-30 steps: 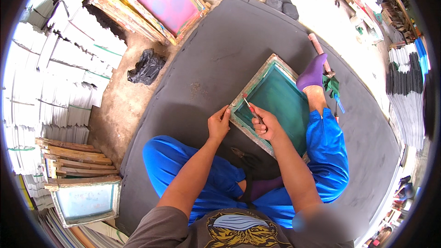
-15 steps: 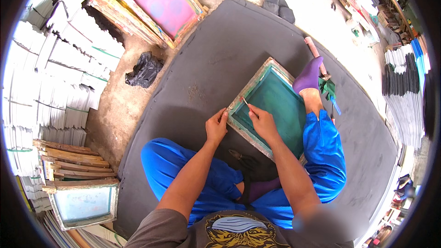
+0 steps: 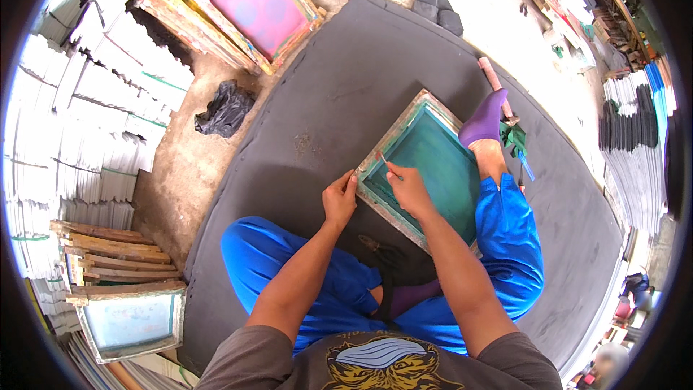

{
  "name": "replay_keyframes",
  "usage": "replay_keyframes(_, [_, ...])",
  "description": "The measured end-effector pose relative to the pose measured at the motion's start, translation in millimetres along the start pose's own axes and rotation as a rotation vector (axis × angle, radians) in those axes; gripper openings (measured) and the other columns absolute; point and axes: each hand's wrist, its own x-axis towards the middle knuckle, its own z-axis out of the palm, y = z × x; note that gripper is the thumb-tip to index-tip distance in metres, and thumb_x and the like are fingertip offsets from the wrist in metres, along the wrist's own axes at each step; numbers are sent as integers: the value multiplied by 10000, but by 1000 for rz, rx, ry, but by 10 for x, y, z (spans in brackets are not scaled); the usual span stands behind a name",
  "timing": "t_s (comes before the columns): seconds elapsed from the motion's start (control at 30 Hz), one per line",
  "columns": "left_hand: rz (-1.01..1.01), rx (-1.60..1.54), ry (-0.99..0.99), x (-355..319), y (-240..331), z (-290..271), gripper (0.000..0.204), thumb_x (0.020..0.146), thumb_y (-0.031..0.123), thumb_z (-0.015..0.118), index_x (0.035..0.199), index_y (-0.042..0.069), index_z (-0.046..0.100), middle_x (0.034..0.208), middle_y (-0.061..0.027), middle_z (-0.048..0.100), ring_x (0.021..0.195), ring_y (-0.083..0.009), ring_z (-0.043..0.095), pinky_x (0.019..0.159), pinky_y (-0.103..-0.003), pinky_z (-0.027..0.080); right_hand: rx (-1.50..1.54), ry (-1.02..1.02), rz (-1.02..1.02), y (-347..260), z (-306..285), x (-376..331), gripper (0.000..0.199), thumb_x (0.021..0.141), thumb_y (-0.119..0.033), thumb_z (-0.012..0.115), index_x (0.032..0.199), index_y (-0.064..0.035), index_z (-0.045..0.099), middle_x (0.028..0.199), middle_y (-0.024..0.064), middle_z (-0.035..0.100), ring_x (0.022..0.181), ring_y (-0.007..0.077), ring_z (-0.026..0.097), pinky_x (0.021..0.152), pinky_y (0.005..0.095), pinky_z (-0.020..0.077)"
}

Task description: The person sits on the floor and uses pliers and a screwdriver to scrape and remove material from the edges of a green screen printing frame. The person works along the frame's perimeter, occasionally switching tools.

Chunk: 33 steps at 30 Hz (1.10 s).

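Note:
A wooden screen-printing frame [image 3: 390, 221] with teal mesh [image 3: 437, 162] lies slantwise before me. My left hand [image 3: 340, 198] is closed on its left corner, thumb and fingers pinching the wood. My right hand [image 3: 409, 189] is closed around a slim tool [image 3: 385, 162] with a thin pale shaft. Its tip meets the frame's upper-left rail beside a small reddish spot; fingers hide the handle, and I cannot tell its kind. My purple-socked foot [image 3: 482, 119] rests against the frame's right side. Pliers [image 3: 381, 248] lie below the near rail, by my folded leg.
Beyond my foot lies a hammer [image 3: 495, 85] with a pinkish handle, near a green scrap [image 3: 514, 137]. All this sits on a dark padded mat [image 3: 303, 112]. Around it are stacked frames [image 3: 263, 7], a black plastic bag [image 3: 225, 108], sandals [image 3: 437, 11] and white sheet stacks [image 3: 79, 123].
My right hand has shifted slightly and turned with the slim tool, whose tip stays at the upper-left rail. The left hand keeps its hold on the corner.

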Motion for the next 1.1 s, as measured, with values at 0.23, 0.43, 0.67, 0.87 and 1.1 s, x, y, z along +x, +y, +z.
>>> replay_keyframes(0.23, [-14, 45, -31, -6, 73, -47, 382, 1018, 306, 671, 1278, 32, 726, 787, -53, 702, 564, -95, 606, 458, -293, 522, 248, 29, -41, 346, 125, -2, 431, 1040, -236, 608, 1435, -65, 594, 1140, 214, 747, 918, 338, 760, 823, 438, 568])
replay_keyframes(0.43, [-30, 25, -37, -22, 64, -7, 386, 1026, 316, 663, 1281, 33, 725, 757, -45, 682, 519, -99, 587, 460, -280, 506, 83, 219, -415, 649, 267, 80, 440, 1059, -253, 599, 1468, -93, 577, 943, 154, 726, 658, 237, 684, 591, 368, 533])
replay_keyframes(0.67, [-41, 39, -30, -7, 34, -56, 381, 1029, 300, 661, 1286, 25, 720, 728, -35, 665, 480, -94, 566, 455, -278, 496, 997, -242, 335, 135, 11, 27, 449, 1076, -301, 588, 1507, -178, 561, 672, 11, 493, 446, 87, 372, 380, 265, 295])
replay_keyframes(0.87, [-79, -19, -47, 6, 20, -75, 380, 1021, 293, 674, 1284, 23, 721, 759, -38, 690, 503, -91, 582, 461, -277, 503, 779, -185, 199, 141, -1, 37, 433, 1069, -262, 600, 1487, -150, 582, 690, -13, 487, 483, 63, 394, 371, 253, 295])
replay_keyframes(1.1, [-106, -20, -60, -21, 110, -66, 375, 1028, 278, 663, 1300, 25, 714, 754, -33, 673, 492, -90, 568, 461, -272, 500, 224, 113, -157, 319, -131, -97, 400, 1024, -250, 619, 1402, -120, 638, 1244, 170, 726, 1128, 306, 719, 972, 393, 528])
